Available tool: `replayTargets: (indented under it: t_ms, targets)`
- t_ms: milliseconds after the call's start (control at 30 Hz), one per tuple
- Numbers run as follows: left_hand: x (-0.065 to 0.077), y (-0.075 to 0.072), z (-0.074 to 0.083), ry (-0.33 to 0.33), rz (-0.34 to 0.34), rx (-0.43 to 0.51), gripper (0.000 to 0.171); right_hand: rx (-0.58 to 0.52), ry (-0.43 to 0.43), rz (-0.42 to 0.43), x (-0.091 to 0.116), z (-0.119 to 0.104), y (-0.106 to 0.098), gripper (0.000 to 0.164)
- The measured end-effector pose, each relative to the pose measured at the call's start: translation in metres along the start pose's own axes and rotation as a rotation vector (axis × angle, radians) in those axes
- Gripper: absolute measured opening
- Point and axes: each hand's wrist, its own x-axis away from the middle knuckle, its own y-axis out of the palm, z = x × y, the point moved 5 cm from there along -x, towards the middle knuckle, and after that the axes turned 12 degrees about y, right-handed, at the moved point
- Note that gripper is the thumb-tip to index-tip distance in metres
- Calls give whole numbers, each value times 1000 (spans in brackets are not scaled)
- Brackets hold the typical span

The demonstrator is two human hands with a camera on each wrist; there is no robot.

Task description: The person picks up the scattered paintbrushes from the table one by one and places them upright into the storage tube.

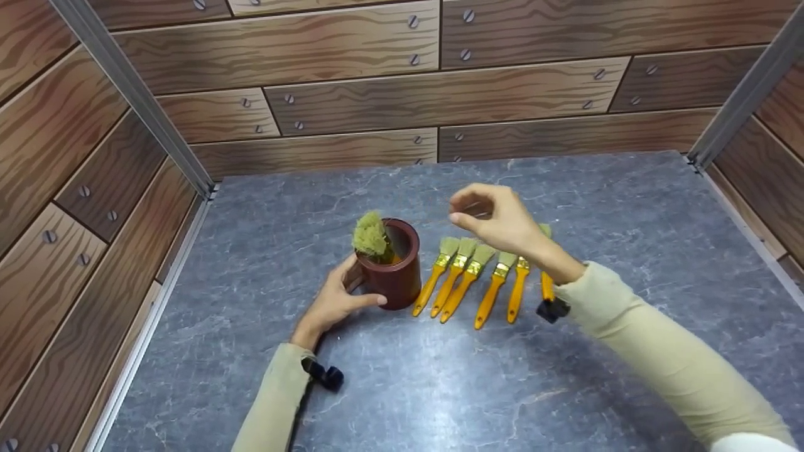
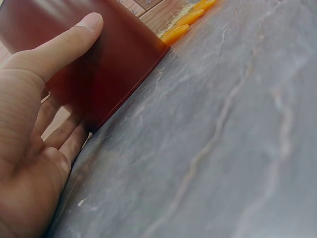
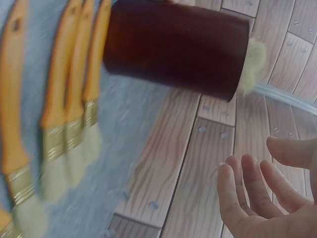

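A dark red-brown cylindrical cup (image 1: pixel 398 284) stands upright on the table. My left hand (image 1: pixel 333 300) holds it from the left, thumb (image 2: pixel 74 42) across the near side and the other fingers round behind. Inside the cup are paintbrushes with pale bristles (image 1: pixel 370 235) sticking out over the rim; their handles are mostly hidden. My right hand (image 1: pixel 501 221) is raised above the table, right of the cup, fingers loosely bent and holding nothing. Under it and to its left lie several flat paintbrushes (image 1: pixel 460 285) with orange handles, bristles pointing away from me.
The table (image 1: pixel 389 389) has a grey marbled top. Wood-patterned panels (image 1: pixel 352 47) wall it in at the back and both sides, with metal posts (image 1: pixel 144 94) at the corners. One paintbrush (image 1: pixel 548 285) at the far right is partly covered by my right forearm.
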Motion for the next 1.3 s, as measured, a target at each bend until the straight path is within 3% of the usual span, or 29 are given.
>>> replayTargets:
  t_ms: [367,633,1100,1300]
  targets:
    - [3,-2,-2,3,-2,14,91,158,50,68,10,52,-25,24]
    - [3,-3,-2,-5,11,31,91,226,88,84,17,74,-38,27]
    - [2,-1,-1,-13,2,58,94,275,159,120,36,126,-57,31]
    - [1,-1,-1,-15,5,73,95,312,230,117,48,150,-62,35]
